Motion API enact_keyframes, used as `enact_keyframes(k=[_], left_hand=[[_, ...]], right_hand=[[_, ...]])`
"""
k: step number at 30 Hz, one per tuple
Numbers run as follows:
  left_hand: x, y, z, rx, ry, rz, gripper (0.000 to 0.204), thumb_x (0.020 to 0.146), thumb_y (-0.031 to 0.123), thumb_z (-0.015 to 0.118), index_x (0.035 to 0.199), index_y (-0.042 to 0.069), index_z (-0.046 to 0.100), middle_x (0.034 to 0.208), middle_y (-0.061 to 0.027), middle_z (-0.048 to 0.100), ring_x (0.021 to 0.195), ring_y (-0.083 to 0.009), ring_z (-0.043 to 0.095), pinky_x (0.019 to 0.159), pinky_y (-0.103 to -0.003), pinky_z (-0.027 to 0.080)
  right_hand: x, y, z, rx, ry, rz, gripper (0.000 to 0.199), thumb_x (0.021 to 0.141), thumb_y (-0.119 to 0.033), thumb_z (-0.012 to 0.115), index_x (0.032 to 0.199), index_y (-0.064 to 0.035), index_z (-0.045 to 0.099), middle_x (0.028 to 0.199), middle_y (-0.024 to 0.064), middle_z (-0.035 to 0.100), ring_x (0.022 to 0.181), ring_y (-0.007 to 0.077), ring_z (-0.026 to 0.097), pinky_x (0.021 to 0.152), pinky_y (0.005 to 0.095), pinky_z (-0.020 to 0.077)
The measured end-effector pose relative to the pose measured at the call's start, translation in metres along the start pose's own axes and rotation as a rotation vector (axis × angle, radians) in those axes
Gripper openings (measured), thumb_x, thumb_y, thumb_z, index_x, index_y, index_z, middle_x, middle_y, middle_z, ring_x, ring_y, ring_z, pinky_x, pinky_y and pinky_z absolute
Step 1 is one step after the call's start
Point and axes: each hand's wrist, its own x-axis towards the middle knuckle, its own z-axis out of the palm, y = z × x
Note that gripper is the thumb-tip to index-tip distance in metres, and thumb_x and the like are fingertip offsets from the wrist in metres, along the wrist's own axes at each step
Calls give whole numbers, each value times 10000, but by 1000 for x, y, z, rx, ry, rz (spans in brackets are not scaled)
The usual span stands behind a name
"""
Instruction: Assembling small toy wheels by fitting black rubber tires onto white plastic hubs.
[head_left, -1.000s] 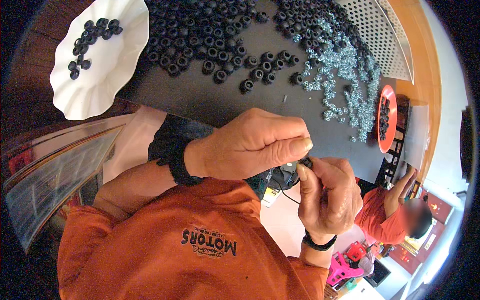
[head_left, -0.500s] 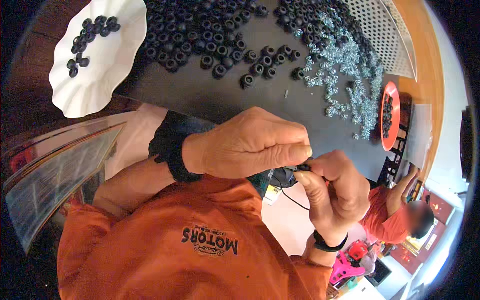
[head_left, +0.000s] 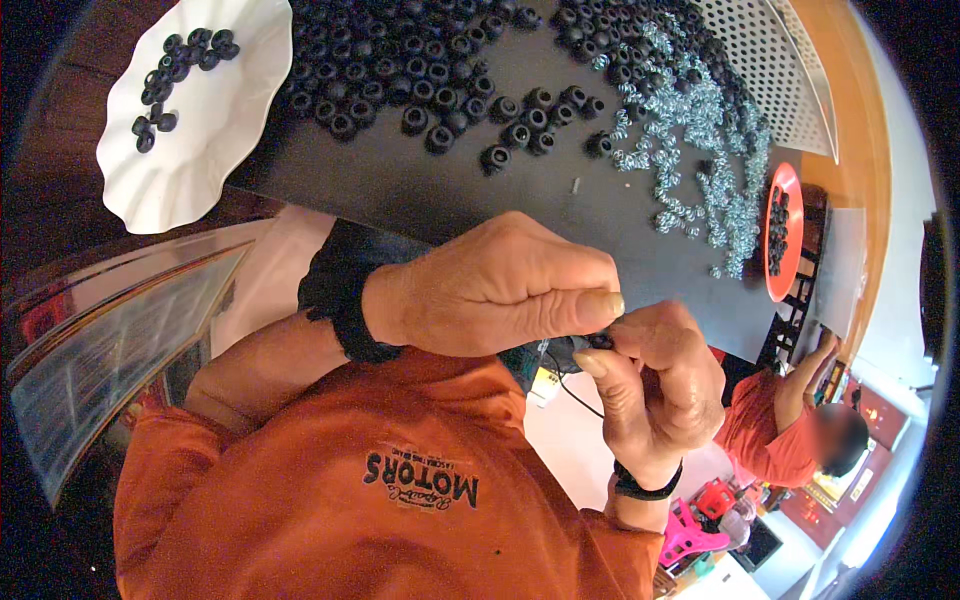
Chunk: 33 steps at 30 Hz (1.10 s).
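Note:
My left hand (head_left: 500, 285) is closed in a fist-like pinch, thumb pressed against the curled fingers. Just right of it, my right hand (head_left: 665, 375) pinches a small black piece (head_left: 598, 341) between thumb and forefinger. The two hands meet at this piece, which is mostly covered by the fingers; what the left fingertips grip is hidden. Beyond the hands, many round black hollow plastic parts (head_left: 440, 95) lie on a dark tabletop (head_left: 420, 200). A heap of small silvery coil springs (head_left: 690, 130) spreads to their right.
At the far left, a white scalloped plate (head_left: 190, 130) carries several black pieces (head_left: 175, 65). A red dish (head_left: 783, 235) with small black parts stands at the right, below a perforated metal tray (head_left: 770, 70). Another person (head_left: 770, 420) in an orange-red shirt is at the lower right.
My right hand has shifted slightly left and turned a little, its fingers closer to the left thumb. My left hand stays almost still.

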Motion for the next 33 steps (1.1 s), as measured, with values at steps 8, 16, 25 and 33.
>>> enact_keyframes(k=[8,16,25,33], left_hand=[[1,5,-4,-92,-55,-59,332,977,301,460,869,13,585,681,-112,561,601,-230,560,572,-310,436],[-2,7,-7,-114,-51,-102,336,981,298,457,903,-2,586,704,-103,593,645,-160,583,606,-289,455],[-1,9,-8,-170,-16,-200,384,969,361,452,841,38,614,553,-24,502,471,-112,472,454,-269,354],[3,7,0,-474,153,-352,301,974,272,492,866,14,604,607,47,463,477,-8,346,420,-190,247]], right_hand=[[0,8,4,513,26,393,455,723,-143,795,1069,-10,530,782,14,576,665,93,546,583,232,462],[0,16,6,647,-58,343,454,738,-141,783,1076,6,516,883,30,605,719,75,546,632,221,464],[15,21,4,909,-138,491,383,759,-85,759,1032,13,508,892,40,601,765,83,543,682,226,455],[35,33,7,964,-163,543,462,748,-287,776,981,24,525,762,32,555,602,67,506,527,184,407]])
